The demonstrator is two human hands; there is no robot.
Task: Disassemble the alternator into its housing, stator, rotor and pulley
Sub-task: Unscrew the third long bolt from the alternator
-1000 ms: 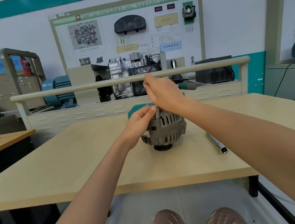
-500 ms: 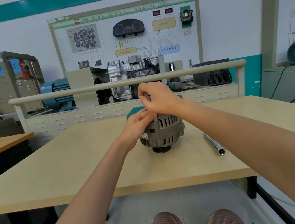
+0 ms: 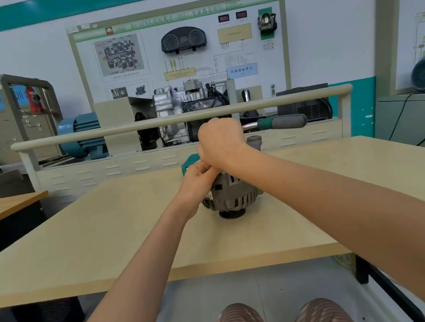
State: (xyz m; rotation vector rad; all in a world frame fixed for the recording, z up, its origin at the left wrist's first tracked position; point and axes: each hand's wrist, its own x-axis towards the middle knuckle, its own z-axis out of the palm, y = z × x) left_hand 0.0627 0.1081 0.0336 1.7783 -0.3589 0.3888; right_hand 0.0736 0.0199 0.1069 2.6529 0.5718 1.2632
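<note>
A grey alternator (image 3: 234, 198) stands on the beige table (image 3: 103, 247), its dark pulley (image 3: 232, 214) underneath against the tabletop. My right hand (image 3: 220, 140) grips the head of a ratchet wrench above the alternator; the green and grey handle (image 3: 282, 123) sticks out to the right. My left hand (image 3: 198, 182) pinches the tool's shaft just under my right hand, at the alternator's upper left. The shaft and the fastener are hidden by my fingers.
A teal object (image 3: 185, 165) peeks out behind my left hand. A beige rail (image 3: 119, 130) and training bench with a gearbox stand beyond the table's far edge. My right forearm crosses the table's right side. My knees are below the front edge.
My right hand has turned on the tool and the ratchet handle now sticks out further to the right. My left hand keeps its pinch. My right arm now covers the metal rod on the table.
</note>
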